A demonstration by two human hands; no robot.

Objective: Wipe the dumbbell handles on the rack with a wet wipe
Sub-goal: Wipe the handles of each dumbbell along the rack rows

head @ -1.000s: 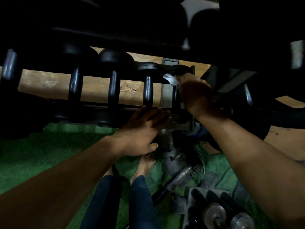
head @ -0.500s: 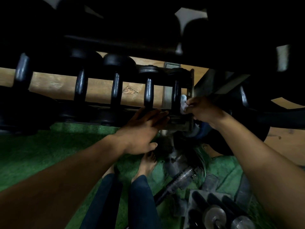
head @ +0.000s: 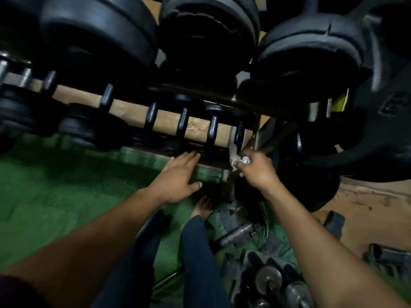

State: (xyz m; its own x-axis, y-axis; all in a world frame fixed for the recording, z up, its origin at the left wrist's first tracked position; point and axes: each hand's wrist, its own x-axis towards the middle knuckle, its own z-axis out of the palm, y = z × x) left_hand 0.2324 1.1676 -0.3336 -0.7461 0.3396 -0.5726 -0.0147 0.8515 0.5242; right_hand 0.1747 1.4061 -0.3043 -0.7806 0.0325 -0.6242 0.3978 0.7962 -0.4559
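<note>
A: Right hand (head: 255, 168) pinches the wet wipe (head: 234, 153), fingers curled round it. The wipe trails up at 12 o'clock from the knuckles and meets the foot of the rightmost dumbbell handle (head: 239, 132) on the rack (head: 219, 162).

B: And the left hand (head: 178, 177)?

A: Flat, fingers straight, tips resting on the rack's front rail at about 9 o'clock from the wipe. It holds nothing. Looks like a brace.

B: How to do this stroke well?

A: My read: wrap the wipe round the handle, not just dab the near face. Only a corner touches now. Then draw along the whole bar between the two heads, twisting to reach the far side.

B: Next handle (head: 212, 132)?

A: Just at 9 o'clock of this one, close enough that the knuckles may knock it. Light is poor; whether the wipe is soiled I cannot tell. Refold to a fresh face before moving leftward.
</note>
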